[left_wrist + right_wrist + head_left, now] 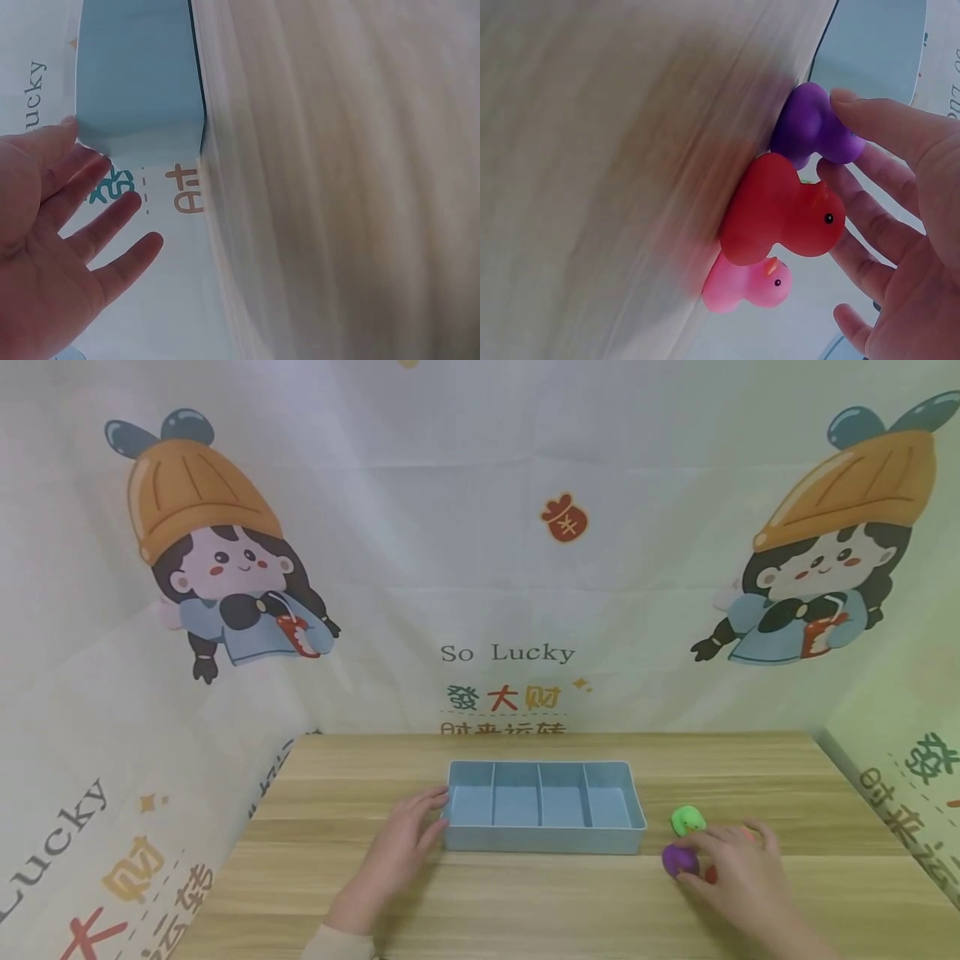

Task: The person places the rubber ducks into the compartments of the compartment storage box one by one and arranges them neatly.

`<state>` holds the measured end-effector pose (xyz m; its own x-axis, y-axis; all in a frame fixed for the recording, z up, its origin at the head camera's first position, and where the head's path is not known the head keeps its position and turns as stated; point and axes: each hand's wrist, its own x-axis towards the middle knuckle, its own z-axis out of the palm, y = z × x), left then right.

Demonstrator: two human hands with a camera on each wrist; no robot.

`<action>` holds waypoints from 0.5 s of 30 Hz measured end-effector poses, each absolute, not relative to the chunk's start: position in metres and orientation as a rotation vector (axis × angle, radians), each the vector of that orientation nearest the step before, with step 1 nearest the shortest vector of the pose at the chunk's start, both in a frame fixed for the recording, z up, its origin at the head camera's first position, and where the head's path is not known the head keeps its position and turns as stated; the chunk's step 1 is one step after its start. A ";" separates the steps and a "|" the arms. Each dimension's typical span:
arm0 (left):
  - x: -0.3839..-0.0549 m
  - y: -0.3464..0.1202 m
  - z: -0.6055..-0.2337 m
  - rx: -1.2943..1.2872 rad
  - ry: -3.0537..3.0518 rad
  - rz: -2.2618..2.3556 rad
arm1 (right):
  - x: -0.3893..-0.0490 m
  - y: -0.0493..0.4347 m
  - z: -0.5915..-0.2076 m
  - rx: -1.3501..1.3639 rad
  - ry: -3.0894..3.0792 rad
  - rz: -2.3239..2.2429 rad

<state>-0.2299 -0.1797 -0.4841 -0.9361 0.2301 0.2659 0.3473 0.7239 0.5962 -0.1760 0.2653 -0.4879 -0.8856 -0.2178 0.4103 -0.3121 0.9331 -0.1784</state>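
A purple rubber duck (680,860) stands on the table right of the blue-grey tray (543,841). The thumb and forefinger of my right hand (742,870) pinch it from either side. In the right wrist view, a red duck (776,214) and a pink duck (744,286) stand close to this hand; from the head they are mostly covered by it. Just beyond the purple one is a green duck (686,821). At the tray's left end, my left hand (399,842) touches the wall with relaxed fingers, its thumb near the rim.
Three dividers split the tray into several compartments in a row. The wooden table (525,910) reaches back to a printed cloth (510,568) hanging behind and at both sides.
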 end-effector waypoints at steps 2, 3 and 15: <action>-0.231 -0.180 -0.484 -0.467 -2.754 -1.010 | -0.175 0.266 -0.489 0.377 -2.706 0.348; -0.231 -0.180 -0.484 -0.468 -2.755 -1.006 | -0.175 0.266 -0.489 0.373 -2.709 0.354; -0.234 -0.184 -0.487 -0.477 -2.768 -0.973 | -0.177 0.268 -0.488 0.380 -2.664 0.381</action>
